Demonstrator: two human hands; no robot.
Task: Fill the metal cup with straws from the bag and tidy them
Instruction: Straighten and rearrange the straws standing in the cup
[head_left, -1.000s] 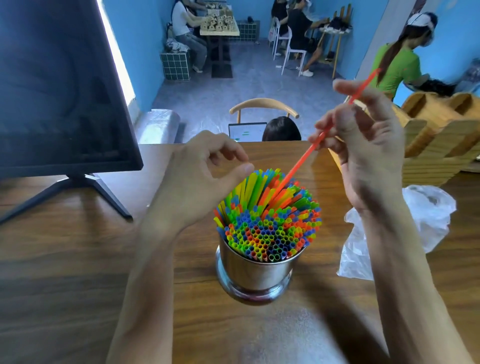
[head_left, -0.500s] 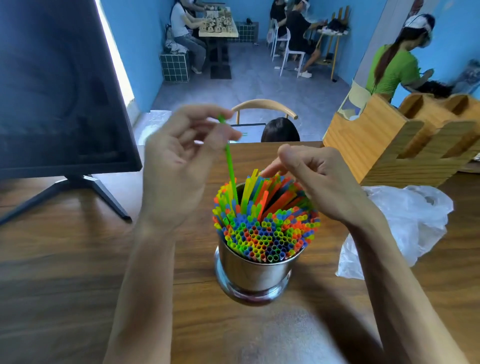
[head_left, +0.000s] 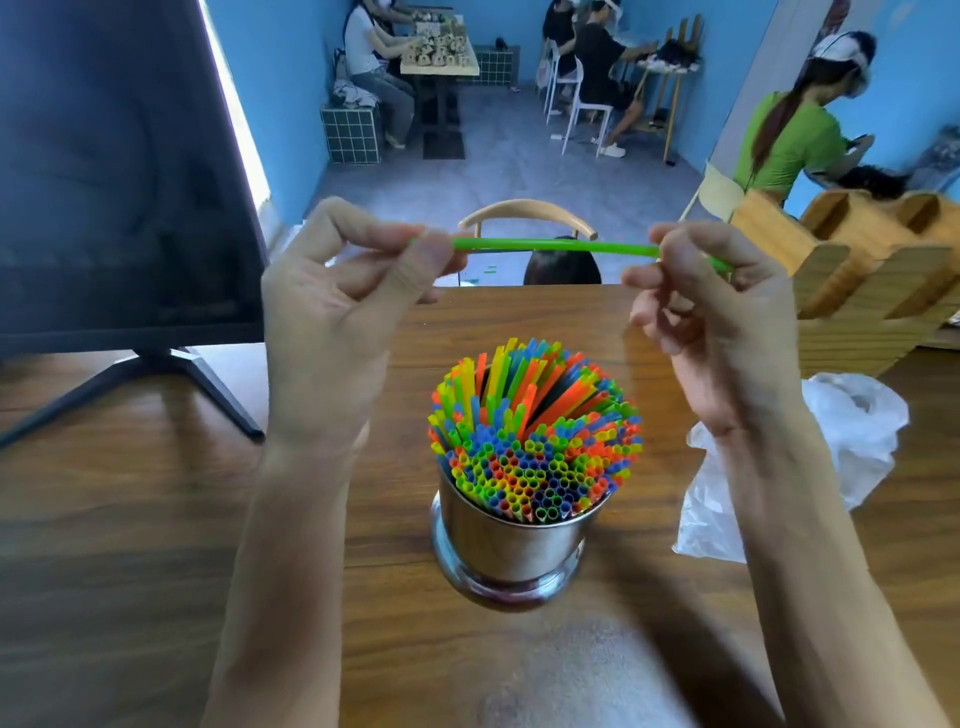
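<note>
A green straw (head_left: 550, 245) lies level in the air above the cup (head_left: 514, 540), which is packed with straws (head_left: 535, 447). Left grip (head_left: 332, 306) and right grip (head_left: 722, 312) each pinch one end. The bag (head_left: 852, 431) lies on the counter (head_left: 130, 545), right of the cup.

- A dark monitor (head_left: 119, 171) stands at the desk's (head_left: 130, 519) left side, its screen blank, its black stand legs (head_left: 130, 384) splayed on the wood.
- A wooden rack (head_left: 857, 270) with open compartments sits at the desk's right edge, toward the far right corner.
- A curved wooden chair back (head_left: 527, 215) rises just beyond the desk's far edge, with a dark head of hair (head_left: 563, 267) beside it.
- Further off, people sit at a small table (head_left: 441, 57) against the blue wall.
- A person in a green top (head_left: 795, 140) stands at the right, back turned.
- White chairs (head_left: 582, 104) stand on the grey floor.
</note>
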